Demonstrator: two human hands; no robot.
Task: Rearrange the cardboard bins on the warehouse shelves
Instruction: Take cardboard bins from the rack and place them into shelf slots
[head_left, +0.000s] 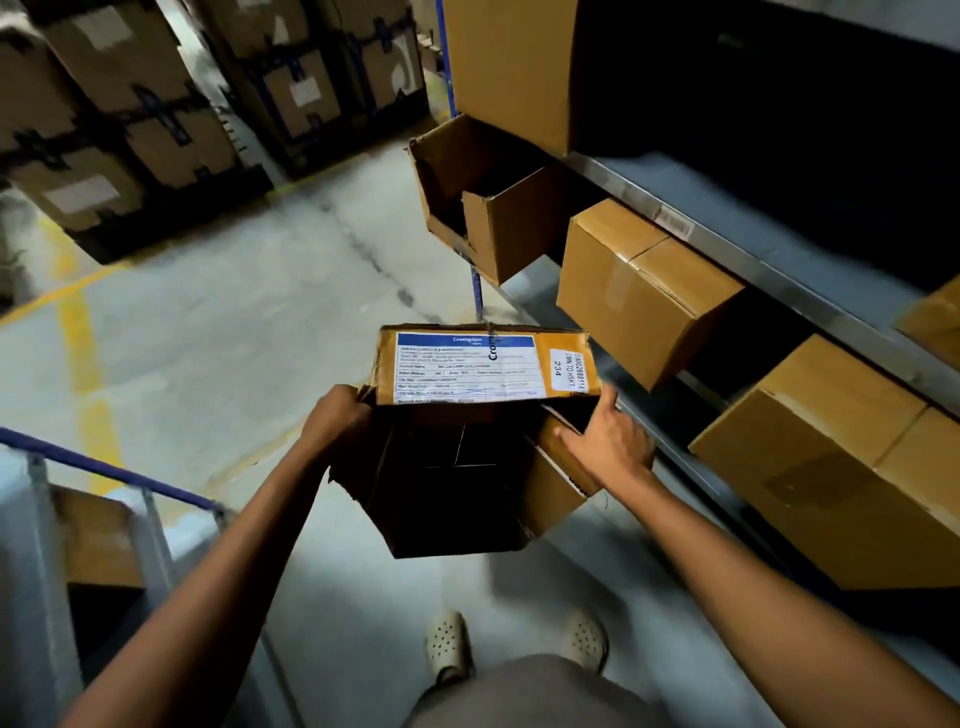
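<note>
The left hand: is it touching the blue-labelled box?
Touching. The head view shows the left hand gripping the left edge of the box.

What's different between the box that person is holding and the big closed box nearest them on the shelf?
The held box is open, dark inside; the shelf box is closed. The held box bears a white-and-blue printed label; the shelf box shows none. The held box hangs between the left hand and right hand; the shelf box sits in the rack. Both are brown cardboard.
</note>
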